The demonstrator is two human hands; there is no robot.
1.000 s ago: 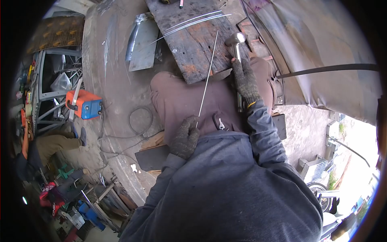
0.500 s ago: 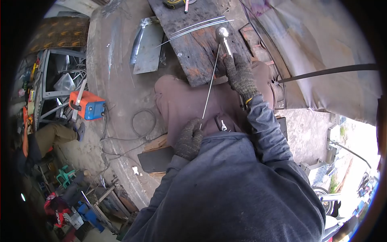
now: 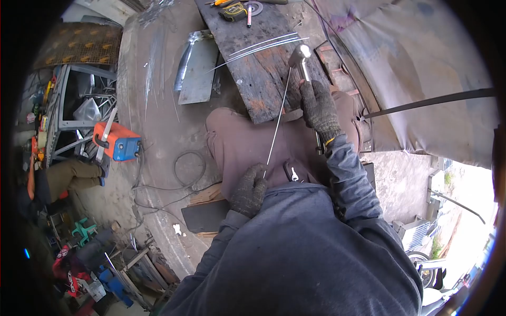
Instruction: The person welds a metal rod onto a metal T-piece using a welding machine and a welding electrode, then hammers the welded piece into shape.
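Observation:
My left hand (image 3: 249, 190), in a dark knit glove, is closed around the lower end of a thin metal rod (image 3: 278, 121) over my lap. The rod slants up to a worn wooden board (image 3: 269, 79), its far end beside the hammer head. In my gloved right hand (image 3: 320, 109) is a hammer (image 3: 302, 52) with a shiny steel head, held over the board's near right side. Part of the handle is hidden by my fingers and its end shows below them. Several thin rods (image 3: 263, 46) lie across the board.
A tape measure (image 3: 232, 12), a marker (image 3: 249, 16) and a grinding disc (image 3: 255, 8) lie at the board's far end. Sheet metal (image 3: 198, 76) rests left of it. An orange and blue machine (image 3: 118, 141) with a cable (image 3: 175, 166) stands left. Another person's leg (image 3: 74, 176) is beyond.
The view has tilted, so the scene sits lower and more of the board's far end shows. The hammer head has moved slightly right of the rod's tip. Both hands keep their grip.

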